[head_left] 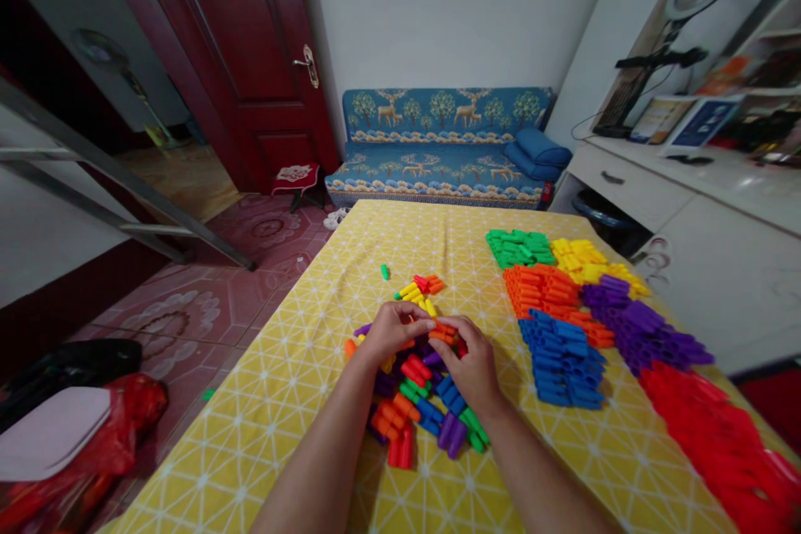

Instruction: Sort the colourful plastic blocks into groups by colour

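Over a mixed heap of coloured plastic pieces, my left hand and my right hand meet around small orange pieces. Fingers of both hands are closed on them. Red pieces, green, blue and purple pieces lie below and between the hands on the yellow cloth. Just beyond the fingertips are yellow pieces and a few red and orange ones. A single green piece lies apart, farther up the table. My hands cover part of the heap.
Sorted piles line the table's right side: green, yellow, orange, blue, purple and red. A patterned sofa stands past the far edge, a white cabinet at the right.
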A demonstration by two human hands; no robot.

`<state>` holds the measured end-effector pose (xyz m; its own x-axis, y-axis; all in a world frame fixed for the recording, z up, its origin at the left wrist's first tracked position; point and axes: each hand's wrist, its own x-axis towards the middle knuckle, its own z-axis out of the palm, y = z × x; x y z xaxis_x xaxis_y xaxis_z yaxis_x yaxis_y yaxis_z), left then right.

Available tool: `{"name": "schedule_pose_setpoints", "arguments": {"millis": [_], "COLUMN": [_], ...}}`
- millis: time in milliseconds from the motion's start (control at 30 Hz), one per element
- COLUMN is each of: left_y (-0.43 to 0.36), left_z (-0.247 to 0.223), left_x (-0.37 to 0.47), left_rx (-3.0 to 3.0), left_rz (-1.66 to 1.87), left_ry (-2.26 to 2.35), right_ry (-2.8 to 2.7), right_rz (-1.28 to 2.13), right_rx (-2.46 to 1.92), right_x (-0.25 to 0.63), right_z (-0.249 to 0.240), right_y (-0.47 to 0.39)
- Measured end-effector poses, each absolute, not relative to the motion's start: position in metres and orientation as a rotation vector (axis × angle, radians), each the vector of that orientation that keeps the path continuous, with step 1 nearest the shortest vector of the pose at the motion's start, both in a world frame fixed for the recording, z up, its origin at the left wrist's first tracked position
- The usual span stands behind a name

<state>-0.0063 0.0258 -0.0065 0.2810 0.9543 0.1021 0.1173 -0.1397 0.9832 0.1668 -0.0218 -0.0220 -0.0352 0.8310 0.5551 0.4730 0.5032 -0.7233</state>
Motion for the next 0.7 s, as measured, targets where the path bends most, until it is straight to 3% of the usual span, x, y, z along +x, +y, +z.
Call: {"name": "schedule_pose_setpoints", "arguments": {"millis": [300, 467, 700], "left_y": [0.031, 0.033, 0.035], "left_z": [-0.002, -0.003, -0.004], "left_x": [-0.012, -0.023, -0.028], "left_rx": [1.325, 0.89, 0.609], "left_rz": [1.356, 1.495, 1.552], "left_ry": [1.285, 1.24, 1.078], "right_ry": [-1.487, -1.384, -0.885], "right_rz": [0.55, 0.636, 0.269], "right_rx": [-1.229, -1.196, -1.146], "right_x": [0.168, 0.175, 0.273], "right_z": [-0.025, -0.01, 0.032], "right_y": [-0.023, -0.024, 0.002]}}
